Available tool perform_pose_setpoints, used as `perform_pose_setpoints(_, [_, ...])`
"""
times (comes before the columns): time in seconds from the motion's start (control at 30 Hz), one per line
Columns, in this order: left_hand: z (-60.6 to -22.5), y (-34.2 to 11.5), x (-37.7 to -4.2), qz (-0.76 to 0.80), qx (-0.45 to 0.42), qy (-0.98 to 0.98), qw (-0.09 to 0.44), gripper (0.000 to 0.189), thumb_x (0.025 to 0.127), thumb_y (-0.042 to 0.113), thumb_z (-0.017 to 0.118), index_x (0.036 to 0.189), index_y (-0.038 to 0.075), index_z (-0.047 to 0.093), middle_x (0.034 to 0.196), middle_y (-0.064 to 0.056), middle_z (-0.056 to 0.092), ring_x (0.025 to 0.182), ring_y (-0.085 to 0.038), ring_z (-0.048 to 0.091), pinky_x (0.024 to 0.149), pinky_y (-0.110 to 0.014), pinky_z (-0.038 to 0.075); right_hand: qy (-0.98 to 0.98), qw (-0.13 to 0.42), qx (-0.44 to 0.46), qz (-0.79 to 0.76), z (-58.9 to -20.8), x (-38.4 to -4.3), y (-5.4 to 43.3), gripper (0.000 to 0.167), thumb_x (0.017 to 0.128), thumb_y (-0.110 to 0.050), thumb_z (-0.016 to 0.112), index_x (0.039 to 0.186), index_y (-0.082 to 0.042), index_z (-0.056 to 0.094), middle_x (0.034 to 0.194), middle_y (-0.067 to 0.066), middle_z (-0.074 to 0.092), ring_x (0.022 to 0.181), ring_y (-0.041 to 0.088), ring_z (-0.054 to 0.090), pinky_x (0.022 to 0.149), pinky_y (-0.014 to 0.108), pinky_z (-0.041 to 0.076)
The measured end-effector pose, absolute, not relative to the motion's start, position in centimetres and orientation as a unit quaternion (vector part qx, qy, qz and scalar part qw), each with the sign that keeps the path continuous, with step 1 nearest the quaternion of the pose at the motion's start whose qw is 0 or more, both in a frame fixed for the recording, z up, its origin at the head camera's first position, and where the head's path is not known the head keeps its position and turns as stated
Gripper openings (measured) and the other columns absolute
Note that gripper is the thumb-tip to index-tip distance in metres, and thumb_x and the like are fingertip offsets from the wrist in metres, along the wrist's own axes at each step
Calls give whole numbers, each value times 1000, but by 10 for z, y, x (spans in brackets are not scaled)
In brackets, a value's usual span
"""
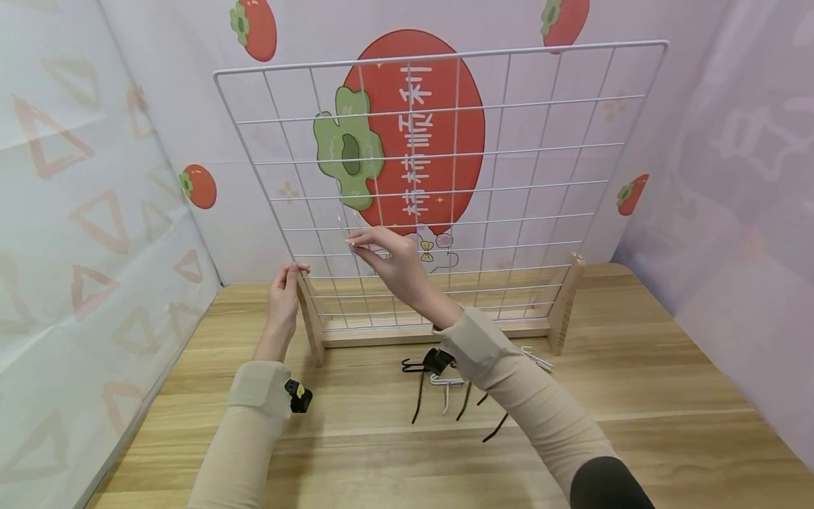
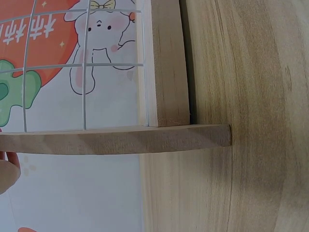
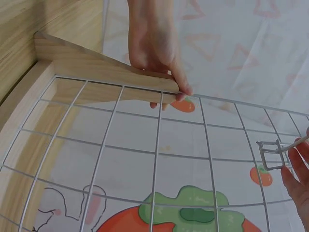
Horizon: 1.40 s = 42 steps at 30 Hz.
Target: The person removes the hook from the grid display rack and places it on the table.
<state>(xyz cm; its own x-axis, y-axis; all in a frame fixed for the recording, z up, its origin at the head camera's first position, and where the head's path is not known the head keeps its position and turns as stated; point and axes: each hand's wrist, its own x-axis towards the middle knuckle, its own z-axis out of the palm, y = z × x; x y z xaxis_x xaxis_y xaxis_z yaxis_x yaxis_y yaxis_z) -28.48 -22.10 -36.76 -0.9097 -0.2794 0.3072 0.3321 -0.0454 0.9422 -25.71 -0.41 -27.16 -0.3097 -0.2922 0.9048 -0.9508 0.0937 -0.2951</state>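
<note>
A white wire grid panel (image 1: 445, 56) stands upright in a wooden base (image 1: 439, 332). My left hand (image 1: 284, 300) grips the top end of the left wooden upright (image 3: 106, 65); in the right wrist view its thumb and fingers lie on both sides of the wood. In the left wrist view only a little of that hand (image 2: 7, 174) shows beside the upright. With thumb and fingertips, my right hand (image 1: 397, 265) pinches a white wire hook (image 3: 272, 153) at the lower left part of the grid. Whether the hook is seated on the wires cannot be told.
Several black hooks (image 1: 417, 399) lie on the wooden table (image 1: 356, 452) in front of the base, partly under my right forearm. Among them is a white hook (image 1: 447, 381); another white hook (image 1: 537, 359) lies farther right. A printed cloth (image 1: 547, 170) hangs behind the grid.
</note>
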Motion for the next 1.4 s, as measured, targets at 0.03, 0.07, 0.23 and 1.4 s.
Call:
perform_pose_setpoints(0.03, [-368, -221, -285, -722, -19, -658, 210, 19, 93, 27, 42, 88, 14, 54, 86, 10, 55, 100, -8, 42, 87, -17, 30, -657, 343, 475, 475, -272, -257, -3, 14, 75, 8, 64, 89, 5, 63, 91, 15, 64, 89, 21, 60, 80, 20, 46])
perform_pose_setpoints(0.07, [-368, -221, -285, -723, -19, -659, 209, 19, 93, 27, 42, 89, 14, 54, 86, 9, 55, 100, -8, 42, 87, -17, 30, -659, 342, 476, 472, -273, -256, -2, 14, 75, 8, 64, 89, 5, 63, 92, 15, 64, 89, 21, 60, 80, 20, 46])
perform_pose_setpoints(0.23, [-368, -221, -286, -722, -17, -660, 207, 21, 93, 29, 42, 91, 12, 54, 87, 8, 55, 101, -8, 42, 88, -19, 29, -656, 331, 484, 476, -277, -254, 2, 13, 75, 8, 64, 88, 5, 62, 91, 15, 64, 89, 21, 60, 80, 22, 46])
perform_pose_setpoints(1.4, [-367, -220, -285, -720, -28, -660, 213, 19, 92, 31, 43, 86, 16, 54, 89, 6, 55, 101, -8, 43, 92, -21, 28, -677, 306, 491, 455, -321, -230, 26, 16, 73, 8, 65, 88, 1, 64, 89, 14, 65, 88, 20, 61, 83, 24, 46])
